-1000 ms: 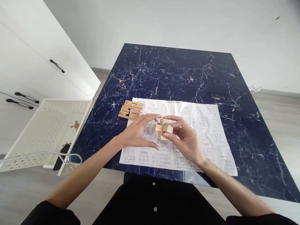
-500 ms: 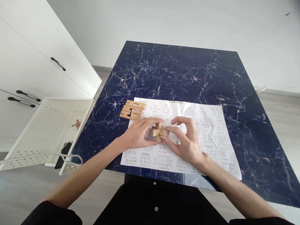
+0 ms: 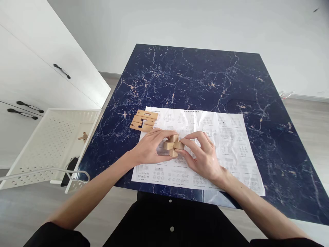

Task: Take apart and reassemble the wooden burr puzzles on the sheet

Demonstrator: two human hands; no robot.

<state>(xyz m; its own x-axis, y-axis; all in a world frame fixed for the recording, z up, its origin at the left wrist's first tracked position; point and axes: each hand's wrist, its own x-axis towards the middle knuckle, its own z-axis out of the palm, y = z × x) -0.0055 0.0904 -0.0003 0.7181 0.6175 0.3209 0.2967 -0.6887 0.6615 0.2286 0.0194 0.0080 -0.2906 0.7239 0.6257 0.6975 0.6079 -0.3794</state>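
Observation:
A wooden burr puzzle (image 3: 169, 145) of interlocked light-brown bars is between my two hands, over a printed instruction sheet (image 3: 226, 151). My left hand (image 3: 149, 146) grips it from the left, thumb at the near end and fingers at the far end. From the right, the thumb and index finger of my right hand (image 3: 202, 154) pinch the bar that sticks out on that side. Flat wooden pieces (image 3: 137, 122) with numbers and cut-outs lie at the sheet's upper left corner. My left fingers hide part of the puzzle.
The sheet is creased and lies on a dark blue marbled table (image 3: 192, 79). To the left stands a white perforated basket (image 3: 25, 147) with a small wooden piece (image 3: 84, 137) inside. White cabinets (image 3: 51, 51) with black handles are beyond it.
The bars of the puzzle sit slightly differently, with the right one nearer the middle. My right index and other fingers have drawn closer together. The view has shifted a little.

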